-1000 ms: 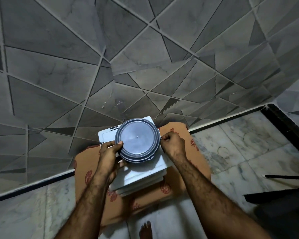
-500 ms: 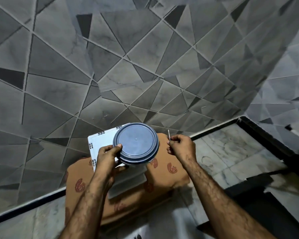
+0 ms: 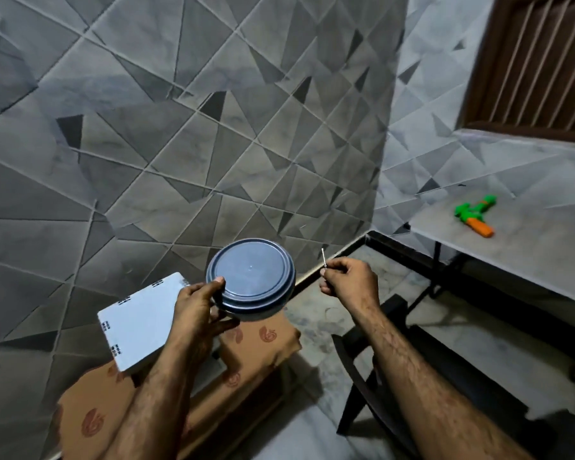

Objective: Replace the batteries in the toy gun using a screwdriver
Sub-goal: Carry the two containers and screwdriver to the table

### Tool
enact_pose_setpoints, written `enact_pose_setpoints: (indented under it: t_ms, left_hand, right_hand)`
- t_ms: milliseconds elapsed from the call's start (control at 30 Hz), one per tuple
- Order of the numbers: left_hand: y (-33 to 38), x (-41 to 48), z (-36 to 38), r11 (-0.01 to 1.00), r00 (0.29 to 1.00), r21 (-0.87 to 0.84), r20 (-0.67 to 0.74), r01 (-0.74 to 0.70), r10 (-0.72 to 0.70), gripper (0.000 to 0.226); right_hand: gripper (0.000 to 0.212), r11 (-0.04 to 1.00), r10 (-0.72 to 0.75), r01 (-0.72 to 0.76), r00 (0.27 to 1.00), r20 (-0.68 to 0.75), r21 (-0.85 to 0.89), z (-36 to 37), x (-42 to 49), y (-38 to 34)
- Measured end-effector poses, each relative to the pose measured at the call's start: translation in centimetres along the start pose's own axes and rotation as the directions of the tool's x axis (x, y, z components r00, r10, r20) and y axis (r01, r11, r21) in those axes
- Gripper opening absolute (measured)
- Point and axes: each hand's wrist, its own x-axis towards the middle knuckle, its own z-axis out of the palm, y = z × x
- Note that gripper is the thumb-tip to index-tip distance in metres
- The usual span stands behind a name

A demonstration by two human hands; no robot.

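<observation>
My left hand (image 3: 196,310) grips a round container with a dark blue lid (image 3: 250,277), lifted above a white box (image 3: 140,322). My right hand (image 3: 349,282) holds a thin screwdriver (image 3: 324,257); only its metal tip pokes up from my curled fingers. The green and orange toy gun (image 3: 475,215) lies on a grey marble table (image 3: 518,247) at the right, far from both hands.
The white box rests on a stool covered with an orange patterned cloth (image 3: 253,353). A dark chair (image 3: 389,370) stands between me and the table. A tiled wall (image 3: 180,144) fills the background, and a brown slatted window (image 3: 541,61) sits at the top right.
The view has swung right, bringing the table and toy gun into sight. My left hand has lifted the round container off the white box and carried it right; my right hand keeps the screwdriver.
</observation>
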Motion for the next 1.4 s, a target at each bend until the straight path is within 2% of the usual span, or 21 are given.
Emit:
enact_pose_setpoints:
  t_ms: [133, 467, 567, 733, 933, 1000, 1100, 1200, 1400]
  left_hand:
    - [0.1, -3.6, 2.7, 1.0, 0.994, 0.022, 0.113, -0.006, 0.003, 0.047]
    - [-2.9, -13.9, 9.4, 0.993, 0.947, 0.113, 0.318, 0.018, -0.053, 0.044]
    - [-4.5, -17.7, 12.4, 0.992, 0.905, 0.123, 0.415, 0.043, -0.091, 0.041]
    - [-6.5, -20.9, 16.1, 0.986, 0.867, 0.16, 0.484, 0.048, -0.121, 0.041]
    - [-9.6, -27.1, 24.5, 0.979, 0.784, 0.204, 0.604, 0.025, -0.146, 0.023]
    - [-10.5, -28.2, 27.2, 0.98, 0.77, 0.197, 0.62, 0.031, -0.149, 0.02]
    - [-12.5, -29.9, 31.7, 0.979, 0.753, 0.199, 0.639, 0.038, -0.159, 0.037]
    - [-14.2, -31.8, 35.6, 0.979, 0.744, 0.199, 0.648, 0.043, -0.164, 0.046]
    - [-17.5, -35.4, 42.4, 0.979, 0.752, 0.202, 0.639, 0.04, -0.163, 0.046]
  right_hand:
    - [0.014, 1.0, 0.004, -0.005, 0.993, -0.121, -0.004, -5.4, -3.2, 0.1]
    - [0.013, 0.998, 0.05, -0.039, 0.942, -0.33, 0.04, -17.6, -13.8, 0.8]
    - [0.018, 0.998, 0.052, -0.033, 0.908, -0.417, 0.053, -22.3, -17.2, 1.2]
    - [0.019, 0.996, 0.076, -0.042, 0.872, -0.483, 0.081, -27.6, -20.1, 1.6]
    - [0.018, 0.993, 0.104, -0.051, 0.785, -0.611, 0.103, -37.9, -23.2, 3.5]
    - [0.018, 0.994, 0.1, -0.053, 0.769, -0.632, 0.092, -40.9, -23.7, 4.2]
    - [0.018, 0.995, 0.099, -0.058, 0.759, -0.644, 0.083, -46.0, -23.9, 4.9]
    - [0.018, 0.995, 0.099, -0.061, 0.751, -0.653, 0.08, -50.5, -23.5, 5.5]
    - [0.02, 0.996, 0.091, -0.059, 0.755, -0.65, 0.07, -58.3, -22.8, 6.7]
